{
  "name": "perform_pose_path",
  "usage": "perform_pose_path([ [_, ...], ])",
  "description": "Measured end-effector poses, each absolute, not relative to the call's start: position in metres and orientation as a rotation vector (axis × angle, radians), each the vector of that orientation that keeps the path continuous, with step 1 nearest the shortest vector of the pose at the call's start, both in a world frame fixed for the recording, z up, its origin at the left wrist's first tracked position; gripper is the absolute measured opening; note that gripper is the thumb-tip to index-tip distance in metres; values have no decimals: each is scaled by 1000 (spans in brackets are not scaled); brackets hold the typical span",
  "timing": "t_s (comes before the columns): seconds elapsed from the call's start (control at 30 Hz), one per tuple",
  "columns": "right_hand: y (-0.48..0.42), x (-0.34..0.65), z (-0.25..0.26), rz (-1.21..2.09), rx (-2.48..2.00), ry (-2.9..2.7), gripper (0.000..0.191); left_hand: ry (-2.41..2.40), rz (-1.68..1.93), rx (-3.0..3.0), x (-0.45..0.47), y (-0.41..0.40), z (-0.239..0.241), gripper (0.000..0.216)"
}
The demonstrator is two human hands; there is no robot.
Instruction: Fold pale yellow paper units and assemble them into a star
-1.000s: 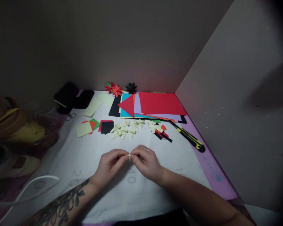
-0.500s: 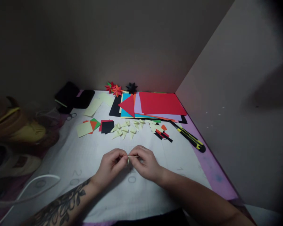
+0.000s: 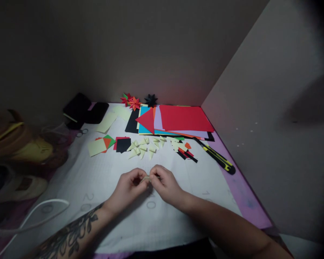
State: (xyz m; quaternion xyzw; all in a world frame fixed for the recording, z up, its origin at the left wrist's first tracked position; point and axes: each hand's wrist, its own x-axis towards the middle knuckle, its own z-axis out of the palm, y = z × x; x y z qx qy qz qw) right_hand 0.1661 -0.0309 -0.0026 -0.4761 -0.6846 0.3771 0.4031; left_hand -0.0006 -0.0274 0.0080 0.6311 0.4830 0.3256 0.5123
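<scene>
Both my hands meet over the middle of the white cutting mat [image 3: 102,180]. My left hand [image 3: 128,189] and my right hand [image 3: 164,185] pinch a small pale yellow folded paper piece [image 3: 147,177] between their fingertips. The piece is mostly hidden by my fingers. Beyond my hands lie several folded pale yellow paper units [image 3: 142,146] in a loose cluster.
A stack of coloured paper sheets [image 3: 183,118] lies at the back with red on top. Paper stars [image 3: 133,101] stand by the wall. Small paper squares [image 3: 108,144], scraps [image 3: 186,151], a yellow-black utility knife [image 3: 217,156], scissors [image 3: 81,132], a black case [image 3: 81,109] and a white cable [image 3: 35,212] lie around.
My hands have shifted slightly closer together and up the mat while turning the small yellow piece between the fingertips. Nothing else has moved.
</scene>
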Motion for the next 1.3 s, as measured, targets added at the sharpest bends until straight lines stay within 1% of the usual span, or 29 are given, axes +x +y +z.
perform_pose_path([
  [0.07, -30, 165, -4, 1036, -1231, -1661, 12, 1144, 802, 1452, 0, -27, 7, 7],
  [0.2, -29, 165, -7, 1140, -1239, -1566, 12, 1107, 814, 1401, 0, -27, 4, 14],
  [0.3, -28, 168, -7, 1145, -1250, -1531, 12, 1044, 771, 1406, 0, -28, 4, 21],
  [0.4, -27, 171, -5, 1072, -1256, -1590, 12, 1014, 747, 1482, -2, -27, 7, 28],
  [0.5, -27, 173, -1, 959, -1221, -1728, 11, 1097, 728, 1547, -4, -24, 12, 15],
  [0.63, -29, 171, 1, 936, -1187, -1795, 12, 1177, 709, 1637, -8, -22, 14, 22],
  [0.83, -30, 167, 0, 926, -1174, -1843, 13, 1156, 677, 1752, -7, -25, 13, 20],
  [1.0, -28, 167, 2, 991, -1160, -1833, 13, 1146, 660, 1772, -6, -25, 15, 22],
  [1.3, -19, 175, 2, 1170, -1304, -1604, 11, 1311, 788, 1593, -10, -18, 14, 21],
])
